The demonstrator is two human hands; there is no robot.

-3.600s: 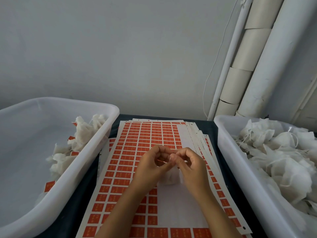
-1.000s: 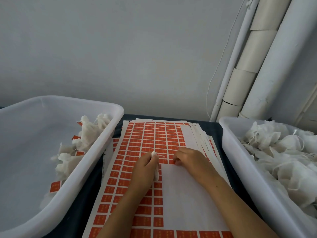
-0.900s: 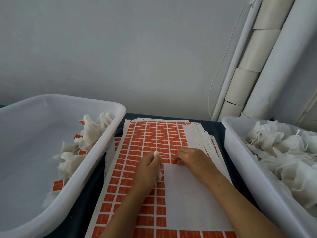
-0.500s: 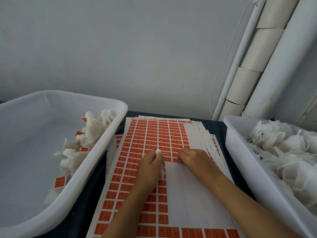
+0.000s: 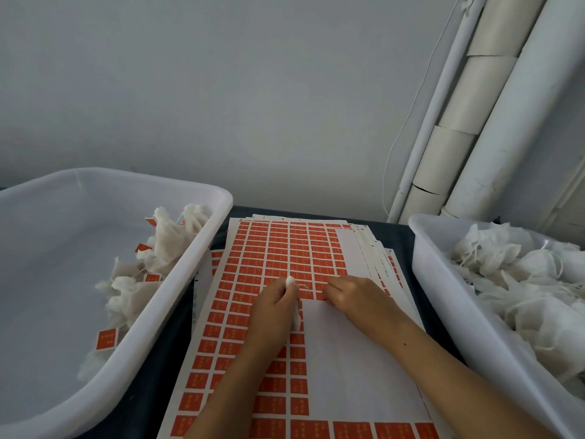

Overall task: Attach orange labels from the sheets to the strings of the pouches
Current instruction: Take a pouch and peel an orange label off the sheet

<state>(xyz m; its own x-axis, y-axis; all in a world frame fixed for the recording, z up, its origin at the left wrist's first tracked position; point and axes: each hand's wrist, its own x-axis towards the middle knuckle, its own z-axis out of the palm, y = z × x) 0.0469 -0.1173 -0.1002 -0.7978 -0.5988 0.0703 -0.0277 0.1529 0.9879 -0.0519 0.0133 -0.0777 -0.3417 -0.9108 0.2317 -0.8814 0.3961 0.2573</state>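
Observation:
A stack of sheets with rows of orange labels [image 5: 272, 258] lies on the dark table between two tubs. The top sheet has a bare white patch [image 5: 354, 359] where labels are gone. My left hand [image 5: 275, 308] is shut on a small white pouch [image 5: 290, 281], whose top pokes out above my fingers and whose bottom shows below them. Its thin string runs rightward over the labels. My right hand [image 5: 351, 297] rests on the sheet, fingertips pinched at an orange label at the patch's upper edge.
A white tub [image 5: 202, 248] on the left holds several pouches with orange labels [image 5: 107, 339] attached. A white tub [image 5: 433, 280] on the right is heaped with unlabelled pouches [image 5: 522, 280]. White pipes [image 5: 474, 106] rise at the back right against the grey wall.
Earlier both hands were raised together working the pouch. Since then they have come down onto the sheet, left holding the pouch, right fingertips at the labels. In the last second they barely move.

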